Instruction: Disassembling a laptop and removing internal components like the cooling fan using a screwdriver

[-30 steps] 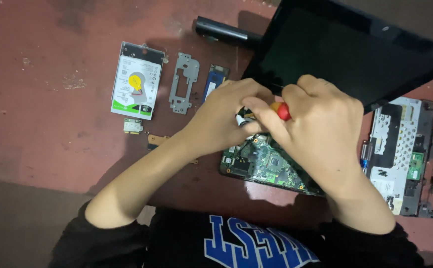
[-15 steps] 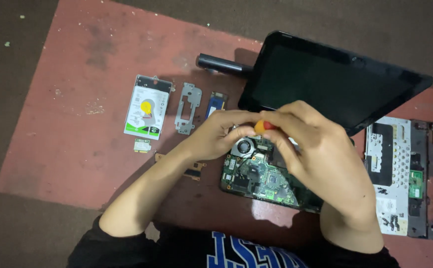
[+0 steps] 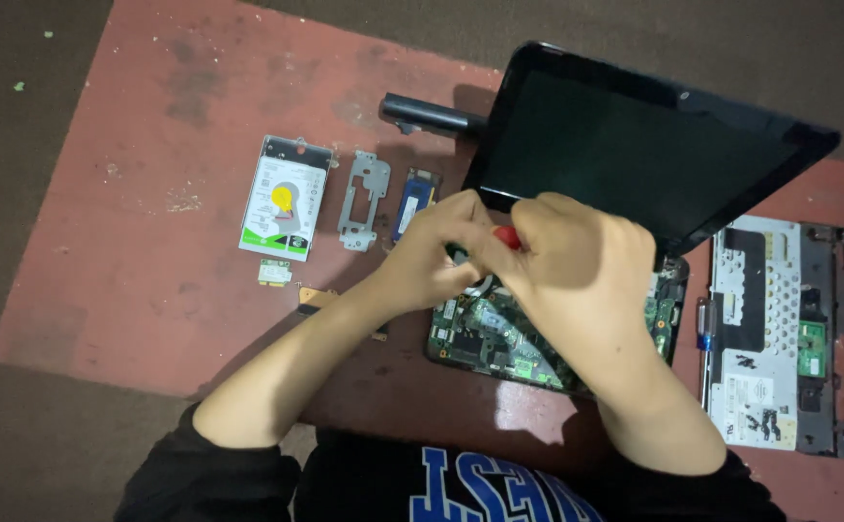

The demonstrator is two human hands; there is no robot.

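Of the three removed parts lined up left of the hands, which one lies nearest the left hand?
The narrow blue module, rightmost in the row beside the left hand; the metal bracket and hard drive lie farther left.

A small screwdriver with a red handle (image 3: 507,236) pokes out between both hands — under them lies a green circuit board (image 3: 499,338), flat, bare.

L hand (image 3: 432,256) + R hand (image 3: 562,261) | shifted up toward screen hinge | red screwdriver (image 3: 507,236) now mostly covered
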